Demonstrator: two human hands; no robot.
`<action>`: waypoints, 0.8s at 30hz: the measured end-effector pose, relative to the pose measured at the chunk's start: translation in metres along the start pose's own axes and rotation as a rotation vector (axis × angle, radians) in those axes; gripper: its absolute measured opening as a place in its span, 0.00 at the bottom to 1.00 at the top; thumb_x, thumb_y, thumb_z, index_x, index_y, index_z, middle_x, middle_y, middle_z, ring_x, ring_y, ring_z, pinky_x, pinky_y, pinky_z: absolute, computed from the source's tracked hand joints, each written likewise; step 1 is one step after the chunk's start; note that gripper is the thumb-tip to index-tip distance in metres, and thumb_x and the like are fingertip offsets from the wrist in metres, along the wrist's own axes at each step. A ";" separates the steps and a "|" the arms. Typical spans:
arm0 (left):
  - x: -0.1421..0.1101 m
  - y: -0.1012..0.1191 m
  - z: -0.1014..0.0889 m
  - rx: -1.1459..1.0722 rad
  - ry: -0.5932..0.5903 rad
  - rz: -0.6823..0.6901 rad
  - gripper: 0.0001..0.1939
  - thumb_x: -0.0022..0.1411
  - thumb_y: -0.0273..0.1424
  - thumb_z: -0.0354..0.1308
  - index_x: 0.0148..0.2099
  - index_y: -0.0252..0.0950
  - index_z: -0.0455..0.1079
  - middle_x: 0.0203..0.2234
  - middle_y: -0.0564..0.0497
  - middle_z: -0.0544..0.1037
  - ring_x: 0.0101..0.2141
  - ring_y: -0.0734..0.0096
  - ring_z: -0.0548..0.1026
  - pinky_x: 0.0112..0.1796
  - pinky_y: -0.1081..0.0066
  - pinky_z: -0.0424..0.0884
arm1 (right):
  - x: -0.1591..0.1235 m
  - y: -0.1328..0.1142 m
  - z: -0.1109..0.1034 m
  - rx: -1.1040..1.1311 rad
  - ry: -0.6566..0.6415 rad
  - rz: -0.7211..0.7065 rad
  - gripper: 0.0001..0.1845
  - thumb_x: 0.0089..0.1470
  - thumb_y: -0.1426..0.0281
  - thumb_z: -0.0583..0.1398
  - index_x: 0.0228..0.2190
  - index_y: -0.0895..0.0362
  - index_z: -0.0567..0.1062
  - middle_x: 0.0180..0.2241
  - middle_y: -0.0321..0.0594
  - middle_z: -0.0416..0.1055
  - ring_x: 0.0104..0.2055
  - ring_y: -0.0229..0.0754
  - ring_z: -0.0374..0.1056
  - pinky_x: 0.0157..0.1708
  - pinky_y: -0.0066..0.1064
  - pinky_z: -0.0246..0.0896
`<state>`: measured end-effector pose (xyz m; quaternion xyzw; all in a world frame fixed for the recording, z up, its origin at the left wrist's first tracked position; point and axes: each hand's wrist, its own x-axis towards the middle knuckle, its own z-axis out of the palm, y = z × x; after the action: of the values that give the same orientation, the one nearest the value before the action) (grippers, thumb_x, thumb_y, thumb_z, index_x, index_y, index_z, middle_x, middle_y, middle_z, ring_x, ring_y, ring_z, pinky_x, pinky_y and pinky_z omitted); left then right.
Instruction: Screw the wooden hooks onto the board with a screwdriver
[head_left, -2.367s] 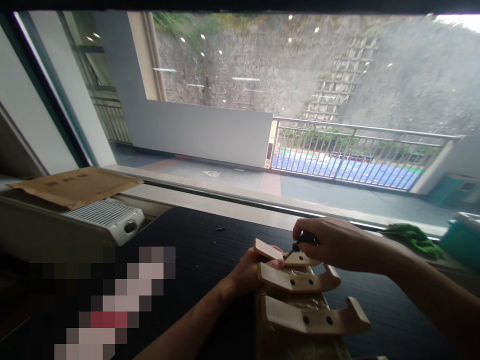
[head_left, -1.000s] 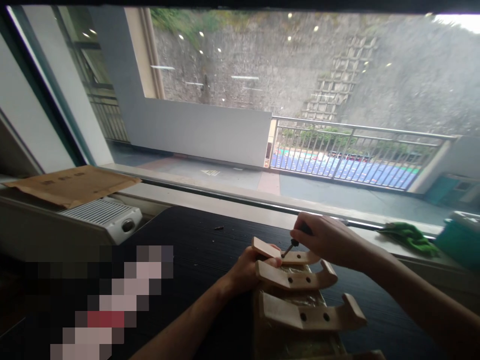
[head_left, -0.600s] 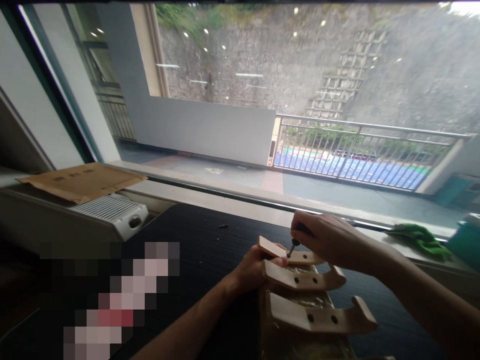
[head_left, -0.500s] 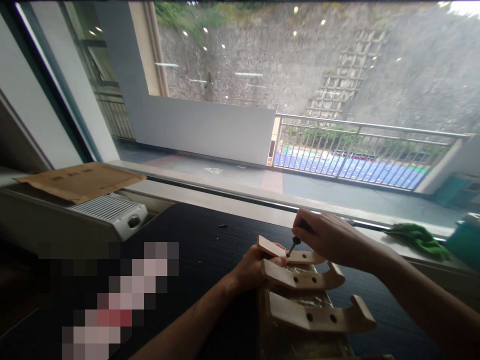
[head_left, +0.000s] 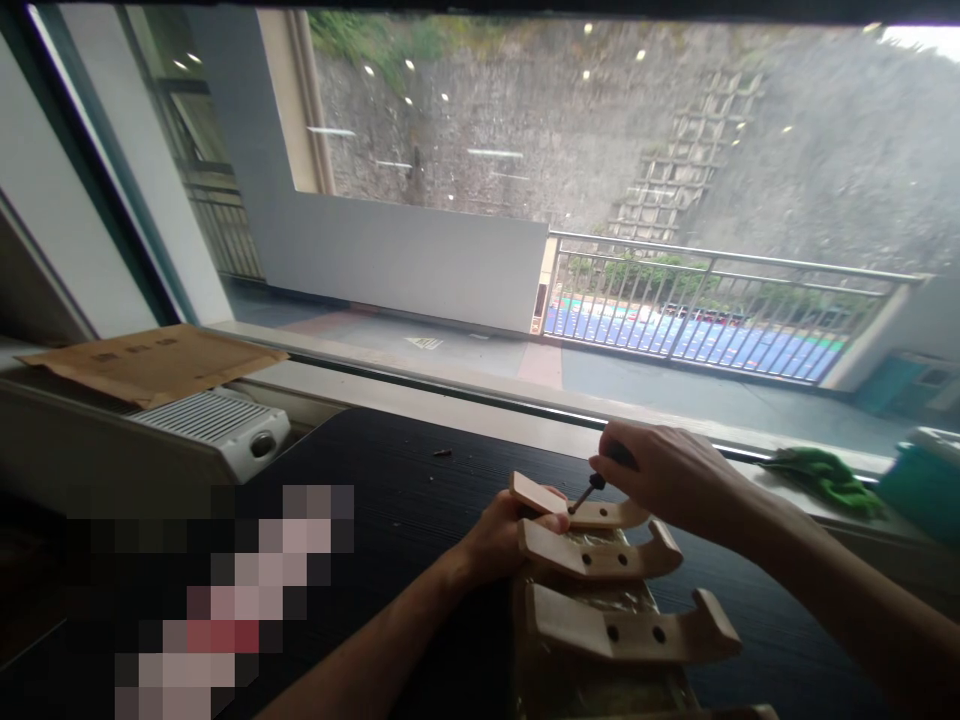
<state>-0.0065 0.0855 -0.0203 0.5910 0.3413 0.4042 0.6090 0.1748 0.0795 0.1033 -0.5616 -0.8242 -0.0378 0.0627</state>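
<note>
My right hand [head_left: 660, 470] is closed around the dark handle of a screwdriver [head_left: 598, 482]. Its shaft slants down to the left, with the tip at a hole in the farthest wooden hook [head_left: 619, 514]. My left hand [head_left: 510, 525] grips the left end of that same hook, thumb on top close to the screwdriver tip. Nearer to me, two more wooden hooks, a middle one [head_left: 559, 548] and a near one [head_left: 577, 620], each show two dark holes. All sit across a board [head_left: 555, 690] wrapped in shiny clear film. Part of another hook shows at the bottom edge.
The black table [head_left: 382, 470] carries a small screw-like piece [head_left: 442, 453]. Left stands a white unit with a grille [head_left: 217, 425], a brown paper envelope [head_left: 150, 362] on it. A green cloth [head_left: 821, 482] lies on the windowsill, beside a teal container [head_left: 922, 480]. A large window is ahead.
My right hand and the screwdriver handle have shifted slightly right, so the shaft leans more. My left hand keeps its hold on the hook. The whole view has moved a little.
</note>
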 end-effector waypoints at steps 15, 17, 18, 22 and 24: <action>0.000 0.000 0.000 0.006 -0.002 -0.001 0.16 0.50 0.36 0.63 0.39 0.31 0.73 0.26 0.52 0.73 0.27 0.72 0.68 0.29 0.73 0.62 | 0.006 0.004 0.011 0.136 0.023 0.064 0.17 0.55 0.57 0.52 0.26 0.55 0.72 0.21 0.37 0.70 0.21 0.35 0.58 0.21 0.29 0.43; 0.000 0.001 0.001 0.005 -0.005 0.009 0.15 0.50 0.36 0.63 0.38 0.31 0.73 0.25 0.53 0.72 0.27 0.73 0.67 0.28 0.74 0.61 | 0.006 0.008 0.010 0.133 0.011 0.062 0.18 0.55 0.57 0.52 0.26 0.55 0.72 0.22 0.37 0.70 0.21 0.36 0.58 0.20 0.29 0.44; 0.000 0.001 0.001 0.004 -0.008 0.014 0.15 0.50 0.36 0.63 0.38 0.31 0.73 0.25 0.53 0.71 0.26 0.73 0.67 0.28 0.74 0.61 | 0.005 0.009 0.008 0.130 -0.004 0.047 0.18 0.55 0.57 0.52 0.27 0.56 0.72 0.22 0.38 0.70 0.21 0.36 0.58 0.20 0.29 0.45; 0.001 0.000 0.000 0.000 -0.010 0.022 0.17 0.49 0.38 0.64 0.38 0.30 0.73 0.24 0.52 0.71 0.26 0.73 0.66 0.27 0.74 0.60 | 0.000 0.011 -0.004 0.135 -0.109 -0.116 0.13 0.55 0.60 0.53 0.30 0.53 0.74 0.24 0.36 0.71 0.22 0.35 0.60 0.21 0.27 0.47; 0.001 0.000 0.000 -0.002 -0.015 0.018 0.18 0.49 0.38 0.64 0.39 0.30 0.73 0.24 0.52 0.72 0.26 0.73 0.67 0.27 0.74 0.61 | 0.000 0.009 -0.008 0.131 -0.134 -0.188 0.12 0.56 0.62 0.53 0.30 0.52 0.75 0.24 0.35 0.71 0.23 0.34 0.60 0.22 0.27 0.47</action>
<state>-0.0060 0.0860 -0.0204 0.5964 0.3310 0.4059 0.6083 0.1838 0.0823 0.1109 -0.4780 -0.8761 0.0481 0.0401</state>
